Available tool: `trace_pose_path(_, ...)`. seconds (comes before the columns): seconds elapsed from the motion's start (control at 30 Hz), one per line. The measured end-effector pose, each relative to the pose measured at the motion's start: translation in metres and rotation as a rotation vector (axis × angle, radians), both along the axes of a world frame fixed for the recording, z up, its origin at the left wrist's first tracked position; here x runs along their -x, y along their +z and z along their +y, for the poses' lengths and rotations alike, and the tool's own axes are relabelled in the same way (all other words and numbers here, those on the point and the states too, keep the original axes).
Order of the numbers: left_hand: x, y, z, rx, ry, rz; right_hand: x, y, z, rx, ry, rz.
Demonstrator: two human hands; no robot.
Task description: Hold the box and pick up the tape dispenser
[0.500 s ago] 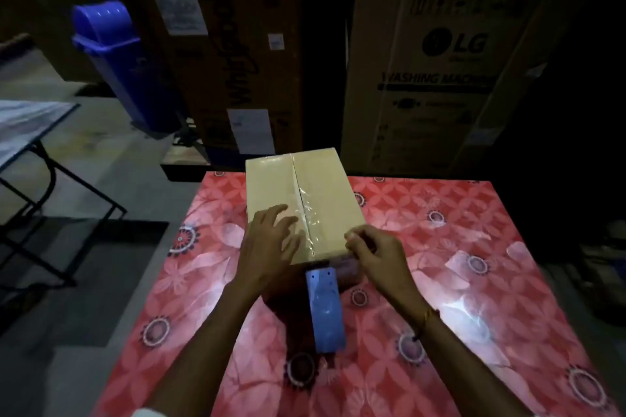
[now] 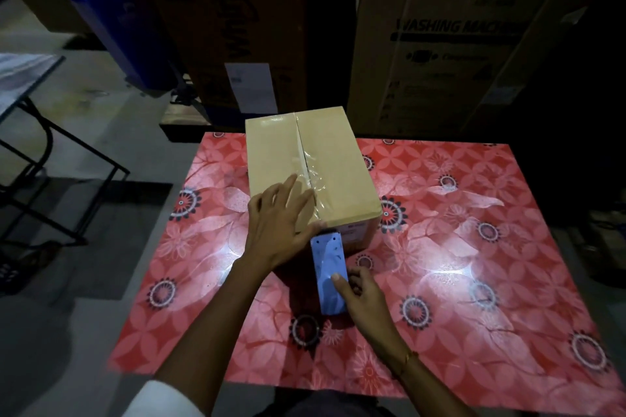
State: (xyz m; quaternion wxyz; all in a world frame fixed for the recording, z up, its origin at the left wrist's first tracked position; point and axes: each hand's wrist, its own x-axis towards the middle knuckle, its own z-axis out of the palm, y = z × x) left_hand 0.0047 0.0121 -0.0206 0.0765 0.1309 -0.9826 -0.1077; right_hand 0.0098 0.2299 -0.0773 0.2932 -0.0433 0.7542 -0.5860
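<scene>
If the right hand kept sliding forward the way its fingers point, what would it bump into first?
Probably the near wall of the cardboard box. The right hand grips the blue tape dispenser, whose front end seems already against it.

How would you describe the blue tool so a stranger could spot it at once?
On the red floral table, a cardboard box stands at the far middle. The blue tool sticks out from the box's near face, gripped by the right hand; it is the table's only blue thing.

Matt cardboard box with crinkly glossy clear tape, shiny plastic-looking floral cover on the surface.
</scene>
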Motion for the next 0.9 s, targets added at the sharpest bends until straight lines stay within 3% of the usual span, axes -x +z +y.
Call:
trace_pose_path(0.13,0.012,0.005,-0.005,-0.058,-0.101,-0.132,-0.003,0.002,-0.004,0.014,-0.037,-0.014)
trace_pose_path(0.27,0.009,0.002,-0.01,-0.032,-0.174,-0.15,-0.006,0.004,-0.005,0.017,-0.01,0.009)
trace_pose_path(0.9,0.009,-0.001,-0.009,-0.016,-0.169,-0.072,-0.036,0.035,0.006,0.104,-0.056,0.048)
